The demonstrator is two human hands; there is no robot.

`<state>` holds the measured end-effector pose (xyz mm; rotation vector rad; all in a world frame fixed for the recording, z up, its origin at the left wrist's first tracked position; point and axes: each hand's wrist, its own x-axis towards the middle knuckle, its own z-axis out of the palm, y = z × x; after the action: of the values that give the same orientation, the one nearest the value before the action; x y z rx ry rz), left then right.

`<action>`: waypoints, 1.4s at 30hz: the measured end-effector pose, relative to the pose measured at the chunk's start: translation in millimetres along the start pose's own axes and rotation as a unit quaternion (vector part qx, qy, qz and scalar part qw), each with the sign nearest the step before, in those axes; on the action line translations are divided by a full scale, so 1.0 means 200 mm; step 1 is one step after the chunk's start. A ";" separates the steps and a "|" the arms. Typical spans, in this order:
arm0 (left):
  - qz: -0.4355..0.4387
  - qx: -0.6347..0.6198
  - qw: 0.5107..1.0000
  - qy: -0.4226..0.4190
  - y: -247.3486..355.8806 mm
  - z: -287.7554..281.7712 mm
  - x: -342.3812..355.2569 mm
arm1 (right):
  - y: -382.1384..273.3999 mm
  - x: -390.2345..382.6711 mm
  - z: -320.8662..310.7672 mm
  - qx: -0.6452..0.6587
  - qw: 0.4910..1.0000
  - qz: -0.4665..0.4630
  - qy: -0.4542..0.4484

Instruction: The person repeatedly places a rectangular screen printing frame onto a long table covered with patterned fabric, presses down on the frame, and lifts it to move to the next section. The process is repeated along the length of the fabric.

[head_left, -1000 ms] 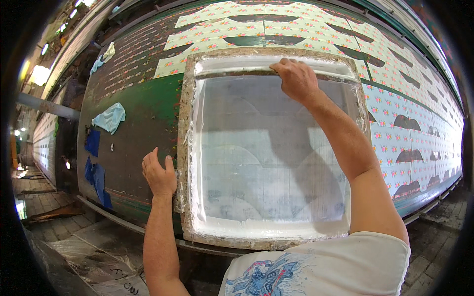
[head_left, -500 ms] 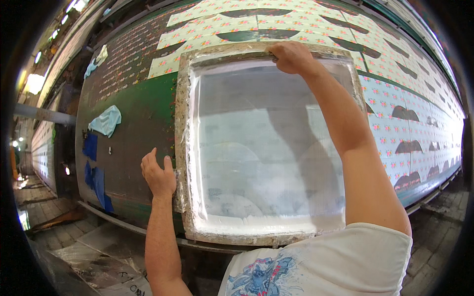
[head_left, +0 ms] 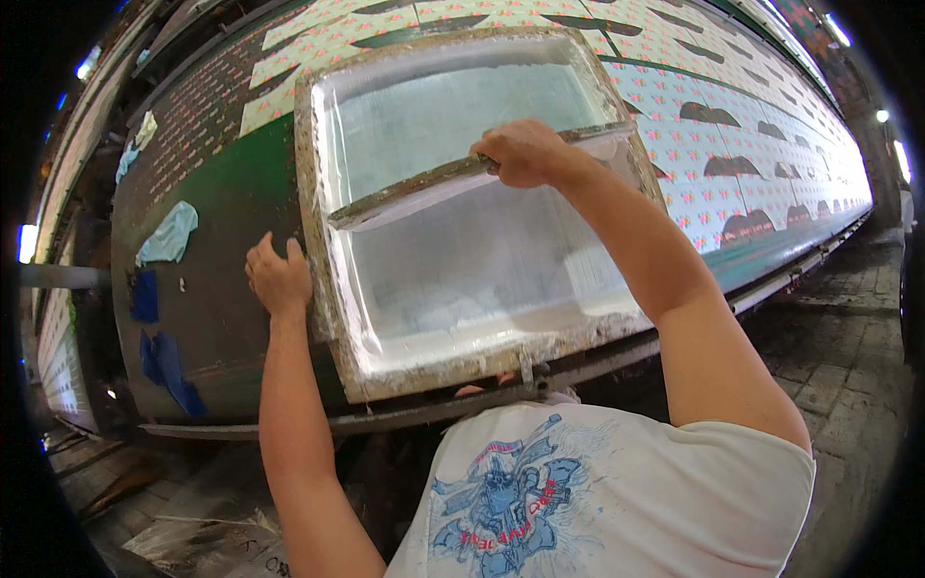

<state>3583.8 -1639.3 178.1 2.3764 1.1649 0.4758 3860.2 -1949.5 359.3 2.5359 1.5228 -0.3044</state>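
Observation:
A square screen-printing frame (head_left: 434,374) with a worn, paint-crusted wooden border lies on the long table in front of me. Its pale mesh (head_left: 472,265) is ringed with white paste. Across the mesh stretches a long wooden squeegee (head_left: 409,188), slightly slanted, its right end farther from me. My right hand (head_left: 523,152) is closed over the top of the squeegee near its middle. Just left of the frame, my left hand (head_left: 279,277) has its fingers apart and holds nothing. Whether its edge touches the frame, I cannot tell.
Printed floral sheets (head_left: 713,183) in cream and pale blue cover the table beyond and to the right. A light-blue cloth (head_left: 169,234) and dark-blue scraps (head_left: 171,371) lie on the dark tabletop at left. A metal rail (head_left: 617,356) follows the near edge.
My right hand has brought the squeegee from the frame's far side toward me, to around the middle of the mesh. My left hand stays open beside the frame. The view has shifted.

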 end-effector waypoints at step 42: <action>-0.191 0.078 0.978 0.039 0.24 -0.09 -0.15 | 0.56 -1.54 0.38 0.338 0.881 0.113 0.310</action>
<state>3587.5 -1685.5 215.7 2.1963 1.7034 0.3585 3811.5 -2281.7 369.0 3.6042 1.4341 0.0449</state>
